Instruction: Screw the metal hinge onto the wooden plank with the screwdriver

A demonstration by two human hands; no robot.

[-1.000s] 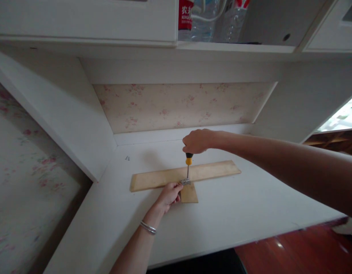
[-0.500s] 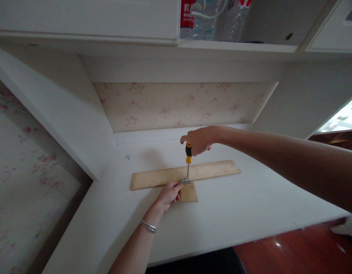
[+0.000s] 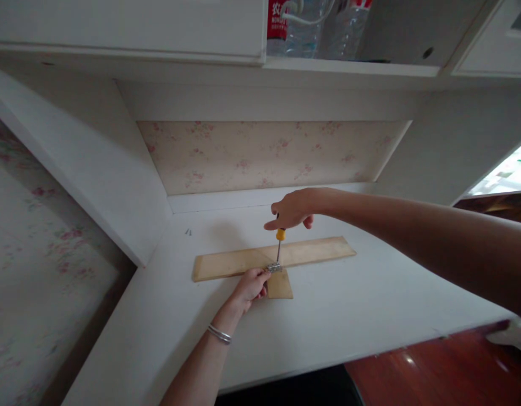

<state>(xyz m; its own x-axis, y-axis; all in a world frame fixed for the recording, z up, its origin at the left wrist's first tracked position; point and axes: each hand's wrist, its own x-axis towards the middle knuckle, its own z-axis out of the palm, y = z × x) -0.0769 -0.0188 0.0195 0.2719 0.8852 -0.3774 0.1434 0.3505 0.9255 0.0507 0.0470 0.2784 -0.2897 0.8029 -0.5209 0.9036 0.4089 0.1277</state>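
My right hand (image 3: pixel 292 210) is closed around the handle of a yellow and black screwdriver (image 3: pixel 280 234), which stands nearly upright. Its tip meets a small metal hinge (image 3: pixel 274 267) lying where two pieces of wood come together. The long wooden board (image 3: pixel 230 263) runs left to right, and a short wooden piece (image 3: pixel 280 285) extends from it toward me. With thumb and fingers my left hand (image 3: pixel 251 286) pinches the hinge's left end, next to the short piece. Part of the screwdriver's handle is hidden by my right hand.
A few small screws (image 3: pixel 188 232) lie on the white desktop (image 3: pixel 328 316) behind the board's left end. A white side panel (image 3: pixel 95 158) rises at the left. Overhead, an open shelf (image 3: pixel 353 67) holds plastic bottles (image 3: pixel 305 28).
My right hand has shifted its grip on the screwdriver, its fingers now reaching lower and covering more of the handle. My left hand, the hinge and the wood stay in place.
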